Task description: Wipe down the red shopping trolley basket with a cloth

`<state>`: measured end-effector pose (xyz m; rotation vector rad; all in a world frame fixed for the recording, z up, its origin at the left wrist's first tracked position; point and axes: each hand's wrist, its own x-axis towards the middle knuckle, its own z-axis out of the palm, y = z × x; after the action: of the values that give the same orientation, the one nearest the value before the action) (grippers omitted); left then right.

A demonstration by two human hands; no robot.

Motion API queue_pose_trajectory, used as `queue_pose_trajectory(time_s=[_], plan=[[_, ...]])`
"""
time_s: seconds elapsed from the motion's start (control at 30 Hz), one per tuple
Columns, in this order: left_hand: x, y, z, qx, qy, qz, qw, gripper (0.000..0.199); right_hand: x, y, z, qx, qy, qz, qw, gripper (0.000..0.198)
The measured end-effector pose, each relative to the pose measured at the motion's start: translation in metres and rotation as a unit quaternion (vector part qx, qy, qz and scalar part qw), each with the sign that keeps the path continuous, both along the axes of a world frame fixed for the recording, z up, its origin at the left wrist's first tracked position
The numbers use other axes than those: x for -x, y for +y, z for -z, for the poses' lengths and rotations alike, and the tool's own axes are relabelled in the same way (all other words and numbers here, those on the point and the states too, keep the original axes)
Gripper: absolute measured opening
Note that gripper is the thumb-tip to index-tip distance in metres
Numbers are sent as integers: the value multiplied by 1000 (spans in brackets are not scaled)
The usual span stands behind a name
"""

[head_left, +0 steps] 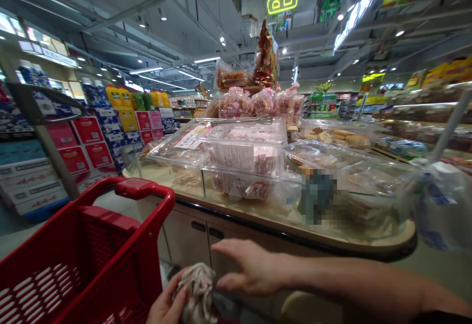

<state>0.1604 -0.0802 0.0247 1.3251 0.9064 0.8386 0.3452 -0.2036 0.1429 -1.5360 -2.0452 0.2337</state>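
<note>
At the bottom of the view my left hand [167, 304] grips a crumpled, whitish stained cloth [198, 292], with the fingers closed round its left side. Just right of the cloth, my right hand [250, 267] reaches in from the right with thumb and fingers apart and nothing in it. Both hands are in front of the display counter's cabinet doors [188, 235], below its dark edge. On the counter stand clear plastic bins [243, 137] holding pink-and-white packaged goods [236, 154].
A red shopping cart [143, 230] stands close on my left. Wrapped pink packages [236, 103] are stacked above the bins, with cookies [342, 137] to the right. Red boxes [92, 130] are piled at left. A plastic bag roll [444, 206] hangs at right.
</note>
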Motion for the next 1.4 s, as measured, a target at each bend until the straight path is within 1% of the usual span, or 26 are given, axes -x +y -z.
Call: queue_pose_trajectory(time_s=[0.03, 0.07, 0.17, 0.23, 0.3, 0.33, 0.37, 0.4, 0.43, 0.47, 0.5, 0.57, 0.63, 0.7, 0.77, 0.8, 0.87, 0.97, 1.03, 1.07, 1.13, 1.2, 1.23, 1.3, 1.33, 1.4], plan=[[0, -3, -9, 16, -39, -18, 999, 51, 26, 13, 16, 26, 36, -28, 999, 65], [3, -6, -16, 24, -66, -46, 996, 53, 49, 25, 30, 18, 84, -48, 995, 69], [23, -13, -25, 26, -95, -123, 988, 51, 100, 56, 61, -40, 161, -116, 979, 58], [52, -12, -23, 3, -62, -140, 988, 47, 118, 76, 70, -63, 141, -165, 974, 46], [96, -9, -19, -85, 22, -186, 979, 45, 123, 100, 70, -86, 96, -190, 973, 35], [125, -9, -16, -149, 87, -231, 957, 44, 123, 115, 67, -108, 77, -187, 973, 31], [155, -10, -13, -211, 164, -290, 919, 44, 123, 132, 63, -144, 73, -165, 973, 29], [187, -13, -9, -257, 248, -350, 866, 45, 124, 148, 60, -180, 66, -138, 972, 28], [216, -18, -5, -268, 334, -397, 812, 45, 127, 164, 59, -219, 59, -105, 968, 27], [242, -23, 0, -242, 412, -422, 771, 46, 134, 176, 61, -245, 42, -77, 965, 25], [263, -28, 7, -210, 477, -420, 743, 47, 145, 185, 66, -253, 16, -68, 965, 23], [288, -35, 20, -168, 559, -385, 715, 49, 179, 191, 85, -244, -42, -111, 962, 22], [296, -36, 32, -179, 593, -356, 700, 51, 224, 187, 109, -230, -93, -191, 950, 24], [296, -32, 39, -200, 605, -354, 684, 50, 261, 183, 124, -216, -116, -211, 946, 26], [298, -28, 41, -211, 608, -359, 677, 49, 271, 186, 123, -203, -128, -197, 951, 24], [301, -26, 42, -216, 605, -361, 676, 48, 263, 192, 116, -201, -132, -182, 953, 21], [306, -22, 45, -223, 592, -365, 683, 45, 221, 210, 92, -212, -137, -132, 958, 18], [311, -17, 51, -235, 567, -366, 699, 40, 130, 245, 48, -247, -111, -29, 962, 16], [310, -12, 55, -236, 561, -374, 700, 36, 87, 262, 31, -270, -70, 40, 960, 18], [309, -9, 56, -232, 560, -380, 699, 34, 79, 266, 30, -273, -51, 45, 960, 20], [306, -4, 55, -224, 556, -388, 701, 31, 89, 267, 42, -270, -32, 7, 962, 22], [304, 1, 53, -223, 545, -392, 707, 29, 123, 259, 64, -262, -42, -75, 961, 20], [303, 3, 52, -221, 539, -395, 710, 28, 140, 255, 75, -262, -55, -141, 953, 21], [301, 5, 48, -213, 524, -402, 720, 26, 159, 254, 84, -255, -65, -236, 936, 20], [299, 5, 47, -206, 516, -405, 726, 25, 157, 258, 81, -253, -61, -237, 936, 18], [296, 4, 44, -189, 499, -410, 739, 24, 131, 276, 62, -251, -33, -141, 957, 17]])
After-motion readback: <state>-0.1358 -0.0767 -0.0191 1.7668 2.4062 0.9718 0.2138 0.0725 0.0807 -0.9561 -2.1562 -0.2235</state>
